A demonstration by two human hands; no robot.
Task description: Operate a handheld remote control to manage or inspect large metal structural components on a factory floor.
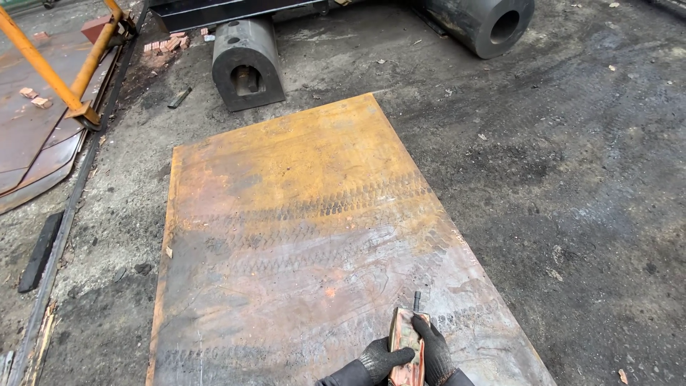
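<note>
Gripping a red handheld remote above the rusty steel plate, both gloved hands, left and right, curl fingers around it, wrists cut off below.

Rusty steel plate (tyre-marked), heavy cylinder.

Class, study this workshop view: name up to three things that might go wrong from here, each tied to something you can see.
1. Both gloved hands, left hand and right hand, grip the handheld remote; thick gloves might press a wrong button.
2. The rusty steel plate lies flat on the floor; its raised edge might trip someone.
3. Brick fragments and the heavy steel block nearby may obstruct footing.
</note>
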